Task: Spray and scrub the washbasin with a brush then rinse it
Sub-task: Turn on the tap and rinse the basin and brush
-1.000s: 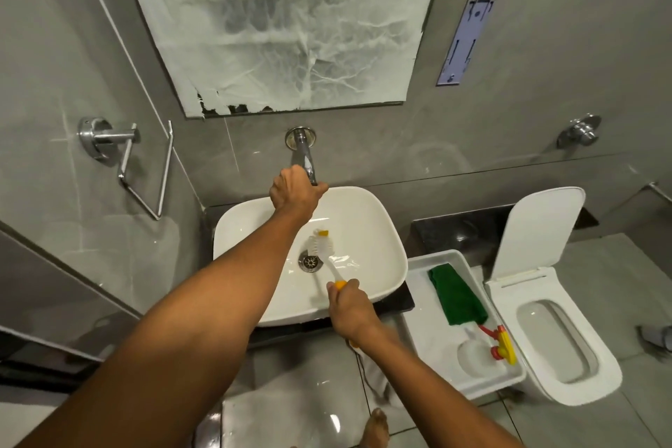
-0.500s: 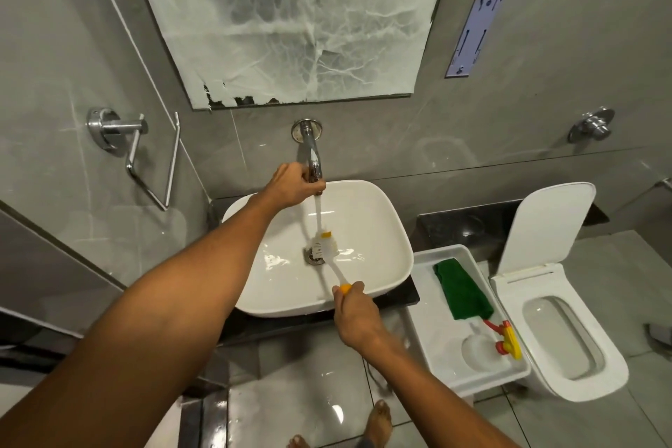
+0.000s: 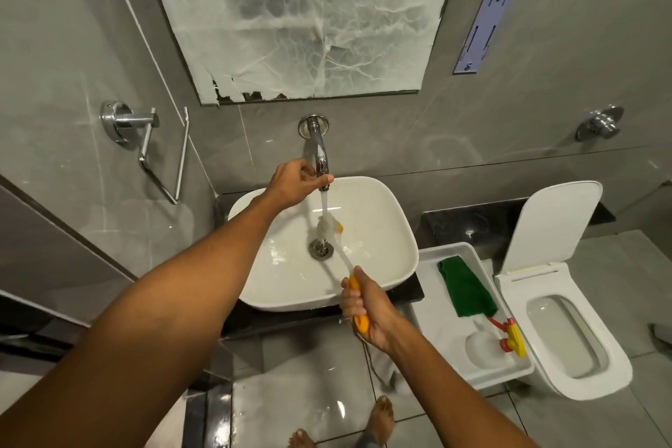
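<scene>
A white washbasin (image 3: 378,229) stands on a dark counter below a chrome tap (image 3: 320,153) fixed to the wall. My left hand (image 3: 294,184) grips the tip of the tap spout, and a stream of water runs down from it. My right hand (image 3: 367,305) is closed on the orange handle of a brush (image 3: 340,247). The white bristle head of the brush sits under the stream, just above the drain (image 3: 321,250).
A white tray (image 3: 436,305) to the right of the basin holds a green cloth (image 3: 467,289) and a spray bottle (image 3: 491,344) with a red and yellow trigger. An open toilet (image 3: 567,331) stands further right. A chrome towel ring (image 3: 152,142) hangs on the left wall. My bare feet stand on wet floor tiles.
Water has started running from the tap. My left hand slid from on top of the spout to its tip. My right hand lifted the brush head off the drain into the stream.
</scene>
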